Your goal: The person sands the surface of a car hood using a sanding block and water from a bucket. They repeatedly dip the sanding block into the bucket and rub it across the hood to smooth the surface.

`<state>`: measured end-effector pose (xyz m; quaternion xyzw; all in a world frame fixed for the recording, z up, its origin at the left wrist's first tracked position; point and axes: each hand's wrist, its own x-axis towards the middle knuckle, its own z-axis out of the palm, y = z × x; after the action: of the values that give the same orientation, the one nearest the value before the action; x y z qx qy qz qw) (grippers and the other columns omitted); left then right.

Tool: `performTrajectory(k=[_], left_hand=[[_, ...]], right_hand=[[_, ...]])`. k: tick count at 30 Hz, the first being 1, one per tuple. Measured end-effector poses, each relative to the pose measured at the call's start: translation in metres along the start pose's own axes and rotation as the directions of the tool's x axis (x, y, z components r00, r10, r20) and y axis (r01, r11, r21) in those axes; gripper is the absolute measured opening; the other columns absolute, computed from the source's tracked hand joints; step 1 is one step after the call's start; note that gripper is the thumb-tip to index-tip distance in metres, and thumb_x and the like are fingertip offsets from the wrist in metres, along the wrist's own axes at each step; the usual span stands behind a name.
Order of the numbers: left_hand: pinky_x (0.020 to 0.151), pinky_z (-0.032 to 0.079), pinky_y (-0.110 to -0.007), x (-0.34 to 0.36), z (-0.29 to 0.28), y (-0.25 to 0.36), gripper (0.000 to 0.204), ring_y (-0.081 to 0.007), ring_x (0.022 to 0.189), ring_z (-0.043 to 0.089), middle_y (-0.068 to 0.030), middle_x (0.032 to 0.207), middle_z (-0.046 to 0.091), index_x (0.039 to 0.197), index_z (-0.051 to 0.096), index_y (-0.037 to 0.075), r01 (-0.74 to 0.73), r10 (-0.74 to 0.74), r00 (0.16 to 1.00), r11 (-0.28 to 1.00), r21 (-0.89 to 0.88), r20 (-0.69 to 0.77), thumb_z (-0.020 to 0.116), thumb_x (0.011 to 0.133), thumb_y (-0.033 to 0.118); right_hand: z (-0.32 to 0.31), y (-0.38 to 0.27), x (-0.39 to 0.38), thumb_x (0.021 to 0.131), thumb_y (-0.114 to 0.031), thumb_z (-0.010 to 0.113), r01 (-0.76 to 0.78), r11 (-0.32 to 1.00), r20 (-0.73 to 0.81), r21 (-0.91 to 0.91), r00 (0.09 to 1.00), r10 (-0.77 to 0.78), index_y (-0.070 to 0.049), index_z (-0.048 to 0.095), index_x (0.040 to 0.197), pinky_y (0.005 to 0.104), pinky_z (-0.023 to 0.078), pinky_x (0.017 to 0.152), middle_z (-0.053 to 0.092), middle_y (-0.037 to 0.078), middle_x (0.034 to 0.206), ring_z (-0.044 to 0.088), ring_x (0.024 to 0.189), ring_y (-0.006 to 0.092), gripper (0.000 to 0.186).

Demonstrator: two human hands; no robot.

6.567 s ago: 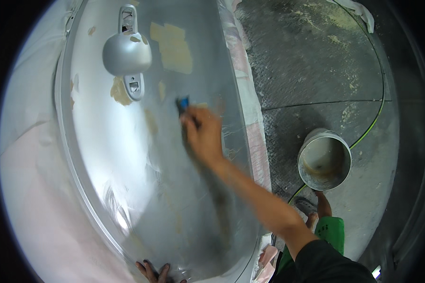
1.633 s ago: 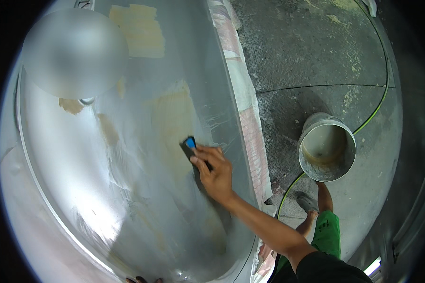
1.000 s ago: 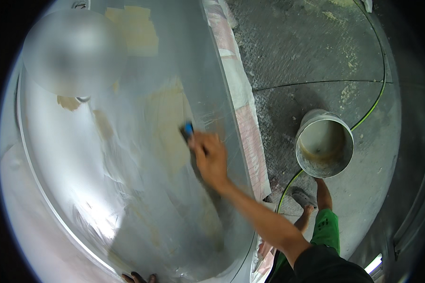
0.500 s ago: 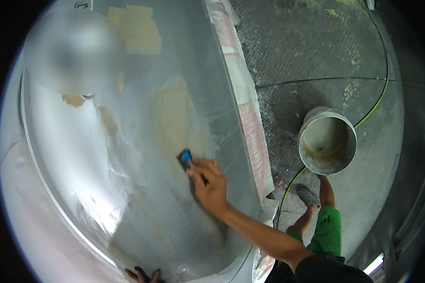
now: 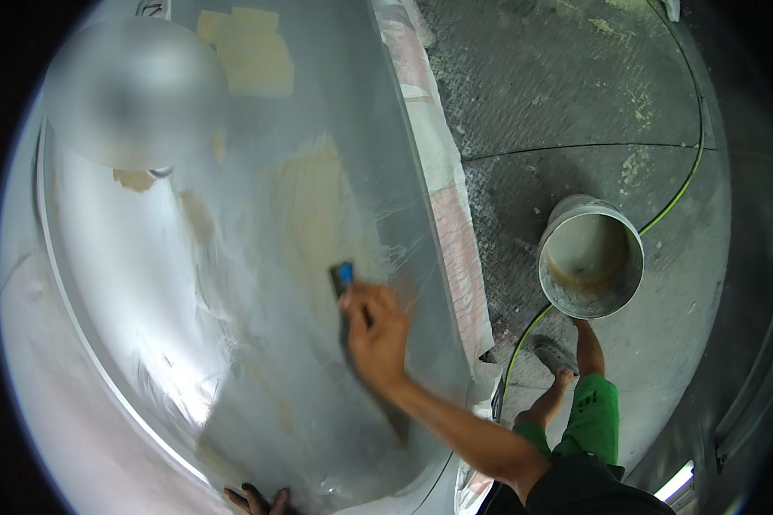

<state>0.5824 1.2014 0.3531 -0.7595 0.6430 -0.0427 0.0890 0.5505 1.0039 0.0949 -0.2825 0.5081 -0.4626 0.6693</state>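
Observation:
A large grey, wet-looking car body panel point(image 5: 301, 378) fills the left and middle, with tan filler patches point(image 5: 309, 197) on its surface. My right hand point(image 5: 378, 330), fingers closed, grips a small dark sanding block point(image 5: 338, 276) with a blue part. The block lies against the panel at the lower end of the middle tan patch. My hand covers part of it, and motion blurs the fingers slightly. At the bottom edge, my left hand point(image 5: 258, 500) rests on the panel's near rim with its fingers apart. Only those fingers show.
Pink and white sheeting point(image 5: 455, 223) runs along the panel's right edge. On the concrete floor stands a pale bucket point(image 5: 588, 262) holding cloudy liquid, close by my foot point(image 5: 556, 354). A green hose point(image 5: 678, 193) curves behind it. A blurred round area covers the panel's upper left.
The right hand has shifted slightly up the panel, and the sanding block in it has turned a little. My left hand stays at the near rim. The view has shifted slightly.

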Motion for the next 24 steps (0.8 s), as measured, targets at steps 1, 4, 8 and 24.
performTrajectory(k=[1, 4, 8, 24], left_hand=[[0.112, 0.01, -0.072, 0.0, -0.002, 0.0, 0.067, -0.045, 0.141, 0.029, -0.0322, 0.142, 0.043, 0.11, 0.067, -0.002, -0.001, 0.001, 1.0, 1.0, 0.0, -0.001, 0.047, 0.092, 0.059], [0.111, 0.011, -0.072, -0.004, -0.002, -0.004, 0.066, -0.0452, 0.14, 0.03, -0.0322, 0.142, 0.043, 0.111, 0.066, -0.002, -0.008, 0.008, 1.0, 1.0, -0.009, 0.005, 0.047, 0.092, 0.058], [0.111, 0.011, -0.073, 0.001, -0.001, 0.001, 0.066, -0.0461, 0.139, 0.032, -0.0324, 0.141, 0.044, 0.112, 0.065, -0.002, -0.011, 0.011, 1.0, 1.0, 0.002, 0.005, 0.047, 0.092, 0.059], [0.111, 0.01, -0.073, -0.006, -0.005, -0.003, 0.07, -0.0462, 0.139, 0.031, -0.0314, 0.141, 0.044, 0.109, 0.067, -0.002, 0.01, -0.011, 1.0, 1.0, 0.01, 0.024, 0.047, 0.091, 0.063]], right_hand=[[0.001, -0.007, -0.02, 0.09, -0.007, 0.067, 0.005, 1.0, 0.035, -0.014, 0.999, -0.005, 0.001, 0.07, 0.095, 0.0308, 0.048, 0.085, 0.068, 0.016, 0.105, 0.061, 0.101, 0.0261, 0.01], [-0.006, 0.003, -0.013, 0.089, -0.003, 0.065, 0.044, 0.999, 0.038, -0.006, 0.998, -0.044, 0.002, 0.07, 0.093, 0.0332, 0.049, 0.083, 0.068, 0.016, 0.103, 0.063, 0.096, 0.0269, 0.008], [-0.006, 0.004, 0.007, 0.089, -0.001, 0.062, 0.0, 1.0, -0.003, -0.024, 1.0, 0.0, 0.002, 0.068, 0.088, 0.0342, 0.049, 0.083, 0.067, 0.018, 0.102, 0.064, 0.095, 0.0278, 0.006], [-0.009, 0.02, 0.004, 0.088, -0.008, 0.068, -0.009, 1.0, -0.034, -0.029, 0.999, 0.008, 0.001, 0.071, 0.093, 0.0328, 0.05, 0.082, 0.068, 0.016, 0.1, 0.062, 0.093, 0.0259, 0.011]])
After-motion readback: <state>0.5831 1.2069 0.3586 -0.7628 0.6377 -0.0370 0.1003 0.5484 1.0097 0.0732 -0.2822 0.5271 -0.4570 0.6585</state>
